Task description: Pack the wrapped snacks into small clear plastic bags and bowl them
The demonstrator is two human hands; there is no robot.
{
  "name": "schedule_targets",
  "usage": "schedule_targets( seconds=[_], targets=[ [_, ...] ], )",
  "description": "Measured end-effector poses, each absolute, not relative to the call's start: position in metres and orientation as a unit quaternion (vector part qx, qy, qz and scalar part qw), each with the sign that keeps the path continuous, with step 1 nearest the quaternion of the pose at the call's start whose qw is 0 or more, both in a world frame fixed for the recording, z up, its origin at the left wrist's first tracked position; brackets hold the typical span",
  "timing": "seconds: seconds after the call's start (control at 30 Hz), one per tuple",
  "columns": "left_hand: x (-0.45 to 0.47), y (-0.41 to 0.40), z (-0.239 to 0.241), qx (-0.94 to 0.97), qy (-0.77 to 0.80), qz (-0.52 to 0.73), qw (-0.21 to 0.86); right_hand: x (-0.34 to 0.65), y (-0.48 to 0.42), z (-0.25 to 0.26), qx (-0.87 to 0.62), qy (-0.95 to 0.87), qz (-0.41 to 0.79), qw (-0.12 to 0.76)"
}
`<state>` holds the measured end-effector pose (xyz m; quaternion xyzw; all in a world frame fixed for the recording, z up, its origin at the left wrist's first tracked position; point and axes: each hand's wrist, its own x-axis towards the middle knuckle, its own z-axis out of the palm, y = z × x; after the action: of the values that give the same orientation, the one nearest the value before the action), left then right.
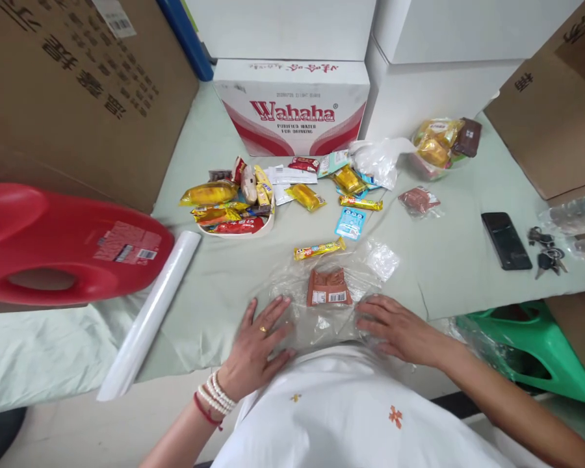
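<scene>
Near the table's front edge a clear plastic bag (292,286) is spread out, with a brown snack packet (328,288) lying on or inside it; I cannot tell which. My left hand (260,341) rests open at the bag's left side, fingers apart. On the other side my right hand (394,325) lies flat on the bag's right edge, fingers stretched out. A yellow snack stick (319,249) sits just beyond the packet. Farther back are a blue sachet (351,223), another yellow stick (361,203) and a yellow-wrapped snack (306,197).
A white basket (246,231) heaped with snacks stands left; a clear bowl (439,170) holds more at right. Behind is a Wahaha carton (292,110). A red jug (78,247) and white roll (151,312) lie left; a phone (507,240) and keys (546,250) right.
</scene>
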<state>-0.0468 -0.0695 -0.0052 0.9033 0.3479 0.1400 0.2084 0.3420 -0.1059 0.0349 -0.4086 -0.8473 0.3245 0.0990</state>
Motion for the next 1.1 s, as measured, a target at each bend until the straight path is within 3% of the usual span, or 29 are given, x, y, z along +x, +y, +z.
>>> schedule_targets(
  seconds=[0.27, 0.43, 0.5, 0.63, 0.8, 0.93, 1.1],
  targets=[
    [-0.021, -0.033, 0.001, 0.765, 0.528, 0.242, 0.279, 0.345, -0.071, 0.038, -0.534, -0.709, 0.404, 0.221],
    [-0.005, -0.008, -0.001, 0.733, 0.616, 0.211, 0.198, 0.352, -0.034, 0.049, -0.651, -0.692, 0.305, 0.069],
    [0.001, -0.004, -0.006, 0.717, 0.647, 0.198, 0.168, 0.349, -0.024, 0.057, -0.674, -0.703, 0.219, 0.048],
    [0.008, -0.003, -0.015, 0.694, 0.678, 0.215, 0.111, 0.322, 0.003, 0.067, -0.563, -0.815, 0.095, 0.101],
    [0.012, 0.003, -0.016, 0.723, 0.623, 0.278, 0.113, 0.276, 0.051, 0.045, -0.401, -0.902, 0.112, 0.110],
    [0.016, 0.009, -0.015, 0.750, 0.578, 0.280, 0.158, 0.264, 0.076, 0.040, -0.408, -0.888, 0.180, 0.113],
    [0.024, 0.015, -0.014, 0.739, 0.557, 0.304, 0.228, 0.262, 0.078, 0.064, -0.466, -0.867, 0.174, 0.027]
  ],
)
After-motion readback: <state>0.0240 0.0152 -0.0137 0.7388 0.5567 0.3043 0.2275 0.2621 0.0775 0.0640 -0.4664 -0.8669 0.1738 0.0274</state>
